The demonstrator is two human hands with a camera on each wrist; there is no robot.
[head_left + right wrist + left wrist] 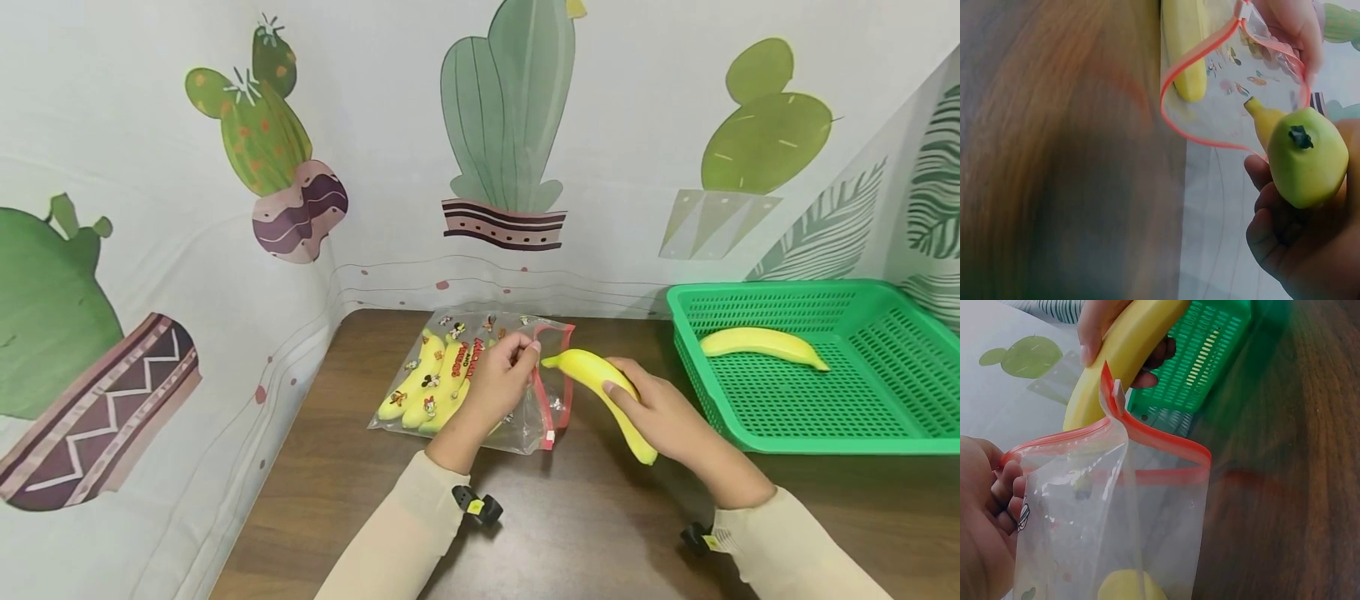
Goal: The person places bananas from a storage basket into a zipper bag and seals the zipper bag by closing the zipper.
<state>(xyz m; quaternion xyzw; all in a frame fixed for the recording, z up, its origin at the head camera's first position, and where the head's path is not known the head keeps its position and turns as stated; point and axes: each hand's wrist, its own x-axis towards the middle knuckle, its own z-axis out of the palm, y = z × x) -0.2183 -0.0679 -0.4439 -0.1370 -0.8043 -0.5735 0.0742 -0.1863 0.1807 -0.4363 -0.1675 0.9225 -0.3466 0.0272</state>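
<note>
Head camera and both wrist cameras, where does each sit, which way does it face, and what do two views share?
Head: on the head, facing forward and down at table, bag and basket; left hand, right hand and sleeves show.
Left wrist: on that wrist, facing across the open bag toward the held banana and basket; parts of both hands show.
Right wrist: on that wrist, facing the held banana end-on, open bag beyond; both hands partly show.
Both wrist views share bag and held banana.
</note>
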